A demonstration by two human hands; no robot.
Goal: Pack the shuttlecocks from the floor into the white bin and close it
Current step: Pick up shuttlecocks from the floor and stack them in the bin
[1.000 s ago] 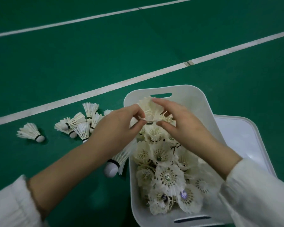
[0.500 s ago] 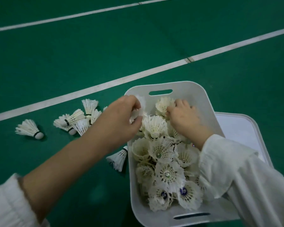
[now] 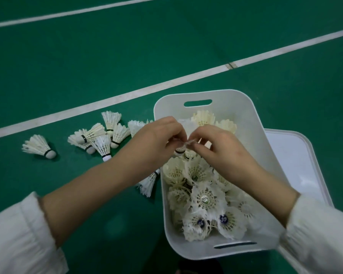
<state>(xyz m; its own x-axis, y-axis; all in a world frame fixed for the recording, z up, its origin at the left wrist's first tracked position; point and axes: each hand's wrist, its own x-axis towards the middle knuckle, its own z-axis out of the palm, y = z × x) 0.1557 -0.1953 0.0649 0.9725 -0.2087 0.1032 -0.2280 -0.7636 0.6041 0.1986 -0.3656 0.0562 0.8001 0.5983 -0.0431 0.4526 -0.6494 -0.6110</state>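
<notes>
Across green floor point(image 3: 166, 46), white lines point(image 3: 127, 95).

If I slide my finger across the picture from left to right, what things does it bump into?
Lone shuttlecock → bunch of shuttlecocks → left hand → pinched shuttlecock → right hand → lid. The white bin overlaps both hands, so it is left out.
</notes>
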